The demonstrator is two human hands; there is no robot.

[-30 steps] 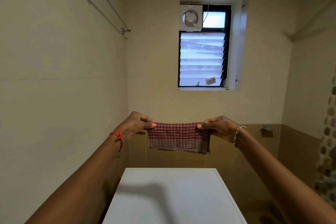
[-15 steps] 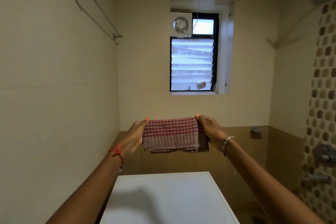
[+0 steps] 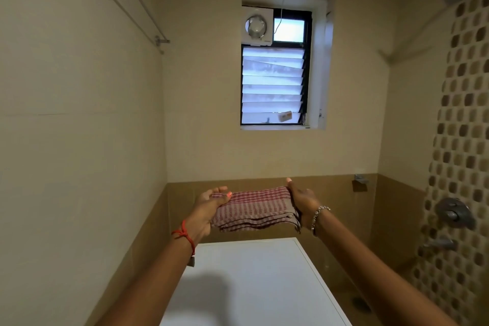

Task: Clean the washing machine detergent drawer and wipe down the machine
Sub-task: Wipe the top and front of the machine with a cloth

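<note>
Left hand (image 3: 209, 206), right hand (image 3: 301, 201), gripping folded cloth (image 3: 256, 209)

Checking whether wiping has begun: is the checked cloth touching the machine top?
Apart. Head view shows brown wall between the cloth and the machine top.

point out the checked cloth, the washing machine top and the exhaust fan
checked cloth (image 3: 254, 209): head view, middle of its folded front face
washing machine top (image 3: 264, 286): head view, bare white panel
exhaust fan (image 3: 256, 26): head view, its round centre
</note>
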